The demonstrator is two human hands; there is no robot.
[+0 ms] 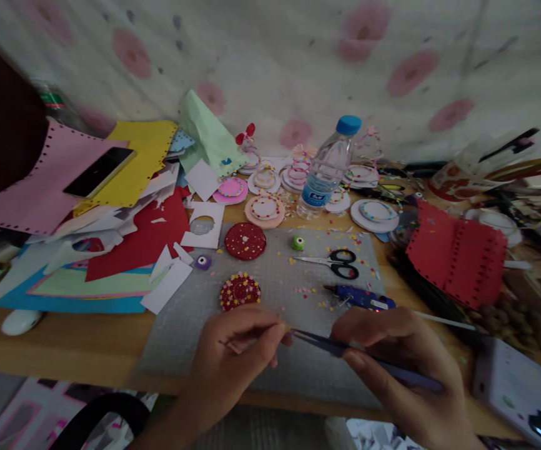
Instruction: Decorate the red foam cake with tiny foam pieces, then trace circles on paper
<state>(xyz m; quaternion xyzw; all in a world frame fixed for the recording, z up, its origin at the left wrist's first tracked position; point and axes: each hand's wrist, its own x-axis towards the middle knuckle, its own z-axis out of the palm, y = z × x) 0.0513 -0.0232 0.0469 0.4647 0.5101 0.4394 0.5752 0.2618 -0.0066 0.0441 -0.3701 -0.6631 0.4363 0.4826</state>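
Observation:
My right hand (pixel 392 356) is closed around a pair of dark tweezers (pixel 368 359), whose tips point left. At those tips, my left hand (pixel 247 350) pinches a tiny yellowish piece (pixel 287 327) between thumb and forefinger; its exact shape is too small to tell. Just beyond the left hand lies a dark red disc edged with small stars (pixel 240 291). Behind it rests a red round piece with white specks (pixel 245 241). Black-handled scissors (pixel 333 261) and a blue glue gun (pixel 362 297) lie on the grey cutting mat (pixel 280 375) past the right hand.
A water bottle (pixel 329 169) stands among several decorated paper discs (pixel 265 210) at the back. Coloured paper sheets (pixel 143 240) and a phone (pixel 99 172) are piled left. On the right are red punched paper (pixel 455 253) and another phone (pixel 518 390). Green (pixel 298 242) and purple punches (pixel 203 261) sit mid-table.

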